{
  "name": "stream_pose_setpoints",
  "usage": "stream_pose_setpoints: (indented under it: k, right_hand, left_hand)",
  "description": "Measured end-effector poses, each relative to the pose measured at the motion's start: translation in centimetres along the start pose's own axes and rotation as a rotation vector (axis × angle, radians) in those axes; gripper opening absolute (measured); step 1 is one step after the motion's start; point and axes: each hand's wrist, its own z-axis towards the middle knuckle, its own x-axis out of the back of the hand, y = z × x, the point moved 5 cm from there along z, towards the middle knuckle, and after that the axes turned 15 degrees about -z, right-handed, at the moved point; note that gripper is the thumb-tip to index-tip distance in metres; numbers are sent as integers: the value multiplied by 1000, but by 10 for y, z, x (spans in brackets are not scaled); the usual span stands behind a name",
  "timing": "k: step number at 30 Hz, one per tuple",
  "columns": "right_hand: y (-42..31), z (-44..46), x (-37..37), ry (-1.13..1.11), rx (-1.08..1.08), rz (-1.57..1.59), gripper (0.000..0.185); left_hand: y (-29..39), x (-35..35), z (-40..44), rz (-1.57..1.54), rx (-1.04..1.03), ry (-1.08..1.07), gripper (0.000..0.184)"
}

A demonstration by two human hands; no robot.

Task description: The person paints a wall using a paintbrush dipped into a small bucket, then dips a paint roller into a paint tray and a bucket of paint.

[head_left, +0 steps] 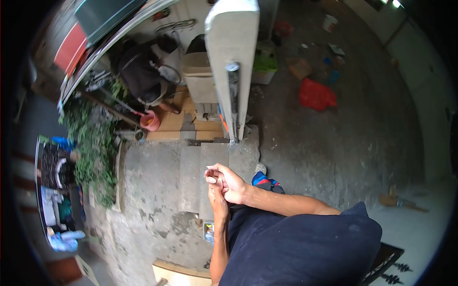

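In front of my dark blue shirt (305, 243), my two hands touch each other. My right hand (231, 184) is turned so that part of its palm shows, and its fingers are curled in. No object can be seen in it. My left hand (218, 202) comes up from below and lies against the right one. Its fingers are mostly hidden there, so I cannot tell how far they are bent. Just beyond the hands are grey concrete steps (190, 176). One of my feet, in a light shoe (260, 168), shows beside the striped blue-and-red cloth (267, 182).
A pale pillar (231, 43) rises ahead. To its left, a person in dark clothing (140, 71) bends over near a pink bucket (150, 121). Green plants (93, 143) line the left side. A red plastic bag (317, 95) lies on the floor at right.
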Motion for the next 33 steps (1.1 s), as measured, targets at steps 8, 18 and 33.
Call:
stream_pose_setpoints:
  k: [8,18,33]
  right_hand:
    - [-120,-82,77,-31,352,106,27]
    - [-250,-259,201,213,783,123,35]
    - [-468,-439,455,697,1246,105,22]
  left_hand:
    - [-80,-123,35,-46,420,-68,33]
    - [-180,-351,14,502,612,-924,44]
    - [-474,-633,70,354,1095,-1329,57]
